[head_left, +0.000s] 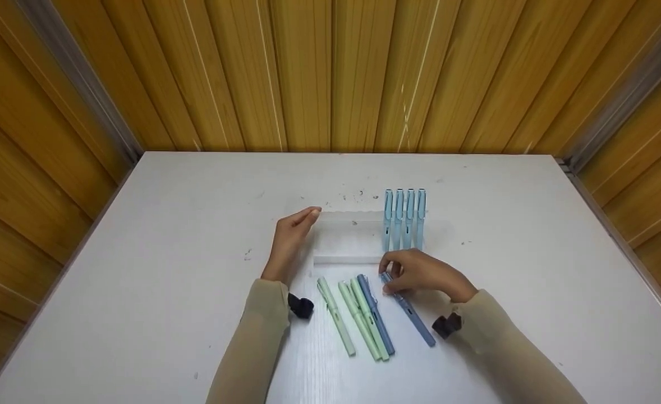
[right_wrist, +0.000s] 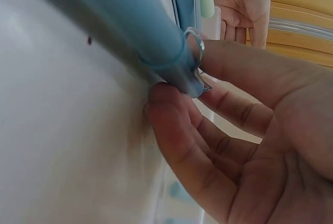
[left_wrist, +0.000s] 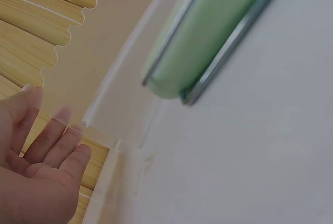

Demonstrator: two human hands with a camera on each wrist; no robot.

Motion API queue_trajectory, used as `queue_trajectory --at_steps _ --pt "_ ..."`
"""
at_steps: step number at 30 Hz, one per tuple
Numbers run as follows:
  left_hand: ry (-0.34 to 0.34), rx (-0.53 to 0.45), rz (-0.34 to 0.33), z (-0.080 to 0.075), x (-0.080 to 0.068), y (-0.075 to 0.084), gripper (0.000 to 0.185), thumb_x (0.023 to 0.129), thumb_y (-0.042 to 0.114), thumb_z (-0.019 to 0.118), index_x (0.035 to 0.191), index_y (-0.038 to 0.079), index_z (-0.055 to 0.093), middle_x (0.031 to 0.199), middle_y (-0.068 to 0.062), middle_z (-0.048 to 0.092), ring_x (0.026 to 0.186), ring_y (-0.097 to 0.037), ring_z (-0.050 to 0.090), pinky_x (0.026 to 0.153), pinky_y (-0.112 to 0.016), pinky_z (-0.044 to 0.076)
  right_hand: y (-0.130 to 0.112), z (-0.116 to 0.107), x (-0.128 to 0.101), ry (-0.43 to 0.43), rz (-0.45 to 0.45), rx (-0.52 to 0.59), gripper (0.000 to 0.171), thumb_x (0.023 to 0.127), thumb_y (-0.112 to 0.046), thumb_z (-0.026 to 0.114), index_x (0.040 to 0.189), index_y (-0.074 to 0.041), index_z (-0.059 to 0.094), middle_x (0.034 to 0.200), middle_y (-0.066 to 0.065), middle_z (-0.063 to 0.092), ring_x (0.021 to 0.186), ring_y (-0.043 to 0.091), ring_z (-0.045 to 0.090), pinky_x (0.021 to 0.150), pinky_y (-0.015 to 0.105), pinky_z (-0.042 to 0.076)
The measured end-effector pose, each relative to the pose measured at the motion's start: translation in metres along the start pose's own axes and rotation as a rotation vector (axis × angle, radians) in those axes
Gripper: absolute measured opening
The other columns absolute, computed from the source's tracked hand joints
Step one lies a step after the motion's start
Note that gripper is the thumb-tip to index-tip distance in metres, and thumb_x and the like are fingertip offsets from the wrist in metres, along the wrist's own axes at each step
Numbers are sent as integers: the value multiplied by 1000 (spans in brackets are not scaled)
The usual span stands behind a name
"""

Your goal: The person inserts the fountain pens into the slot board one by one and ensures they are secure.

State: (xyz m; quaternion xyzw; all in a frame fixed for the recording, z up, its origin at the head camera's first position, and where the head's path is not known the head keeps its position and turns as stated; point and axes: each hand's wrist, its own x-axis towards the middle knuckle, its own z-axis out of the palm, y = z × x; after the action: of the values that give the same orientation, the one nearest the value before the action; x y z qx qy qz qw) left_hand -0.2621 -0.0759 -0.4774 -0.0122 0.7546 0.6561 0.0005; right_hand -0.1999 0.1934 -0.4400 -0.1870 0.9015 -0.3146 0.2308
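Right hand (head_left: 423, 275) fingers pinching slate-blue plastic pen (head_left: 408, 308) just before clear acrylic pen rack (head_left: 348, 238), left hand (head_left: 290, 238) fingers straight, together, touching rack's left end

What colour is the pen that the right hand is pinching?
The pen in the right hand is dark greyish blue; the head view shows it best.

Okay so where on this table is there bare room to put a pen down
Bare table lies left of the left hand, right of the right hand, and behind the light blue pens. The clear holder has free slots. It is crowded between the forearms, where the green and blue pens lie.
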Motion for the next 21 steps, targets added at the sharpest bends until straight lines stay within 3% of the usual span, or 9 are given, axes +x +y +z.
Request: queue_trajectory --at_steps 11,21 --pt "-23 -42 12 0 -3 0 36 92 41 63 119 18 69 131 -1 62 130 -20 52 111 -40 39 0 -2 -1 -14 53 32 27 80 -15 78 104 -13 66 85 4 63 68 14 60 64 27 52" --pt "-15 -50 -13 0 -2 0 37 91 41 64 120 19 69 130 0 63 129 -18 52 111 -38 40 1 -10 0 -10 -50 32 28 82 -15 76 107 -8 66 83 5 64 70 14 58 63 27 50"
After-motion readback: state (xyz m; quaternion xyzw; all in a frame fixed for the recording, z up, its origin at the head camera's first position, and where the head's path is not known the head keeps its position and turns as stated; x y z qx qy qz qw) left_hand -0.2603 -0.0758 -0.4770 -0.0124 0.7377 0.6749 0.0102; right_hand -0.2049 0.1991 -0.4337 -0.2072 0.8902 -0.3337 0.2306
